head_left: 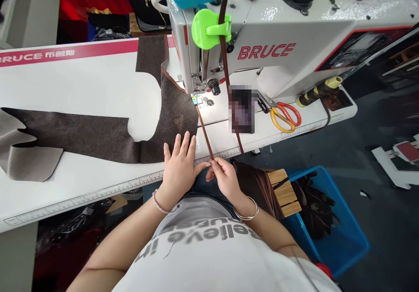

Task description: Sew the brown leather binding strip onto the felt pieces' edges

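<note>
My left hand (180,167) lies flat with fingers spread on the near edge of a dark brown fabric piece (175,119). In my right hand (225,178), thumb and fingers pinch a narrow brown binding strip (205,132). The strip runs taut from my fingers up to the needle area of a white sewing machine (209,67), beside the fabric's right edge. Brown trim follows the fabric's edge behind the machine head. To the left, the fabric stretches along the table and ends in a folded part with a grey underside.
Scissors (284,116) with red and yellow handles lie right of the needle, near a thread cone (319,92). A second brown strip hangs past a green clip (211,29). A blue bin (347,226) with dark scraps stands on the floor beside a wooden stool (284,191).
</note>
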The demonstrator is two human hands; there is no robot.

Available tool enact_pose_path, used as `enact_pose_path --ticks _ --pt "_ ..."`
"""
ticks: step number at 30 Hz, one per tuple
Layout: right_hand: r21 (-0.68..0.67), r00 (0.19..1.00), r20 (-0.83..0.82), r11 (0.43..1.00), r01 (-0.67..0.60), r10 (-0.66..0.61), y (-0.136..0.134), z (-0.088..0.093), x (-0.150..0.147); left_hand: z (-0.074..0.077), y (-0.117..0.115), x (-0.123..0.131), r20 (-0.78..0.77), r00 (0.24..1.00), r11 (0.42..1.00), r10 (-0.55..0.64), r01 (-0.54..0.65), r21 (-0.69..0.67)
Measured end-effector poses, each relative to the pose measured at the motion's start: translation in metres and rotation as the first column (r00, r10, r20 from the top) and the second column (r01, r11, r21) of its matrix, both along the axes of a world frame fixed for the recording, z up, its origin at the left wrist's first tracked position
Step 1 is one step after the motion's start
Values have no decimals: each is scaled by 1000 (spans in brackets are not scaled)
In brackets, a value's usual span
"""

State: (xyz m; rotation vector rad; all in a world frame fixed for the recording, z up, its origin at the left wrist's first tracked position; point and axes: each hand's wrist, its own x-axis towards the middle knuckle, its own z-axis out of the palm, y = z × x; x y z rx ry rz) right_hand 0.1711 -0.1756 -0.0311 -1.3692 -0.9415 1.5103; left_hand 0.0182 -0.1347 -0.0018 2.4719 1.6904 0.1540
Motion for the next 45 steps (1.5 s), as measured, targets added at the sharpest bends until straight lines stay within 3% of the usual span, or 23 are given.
enact_pose_path --ticks 19,45 --pt "19 1000 12 1000 -21 21 -1 3 -2 4 -3 3 25 1000 1000 -13 14 -24" --pt "41 998 56 999 -18 15 1 4 -4 10 1 25 62 998 996 -28 33 -80"
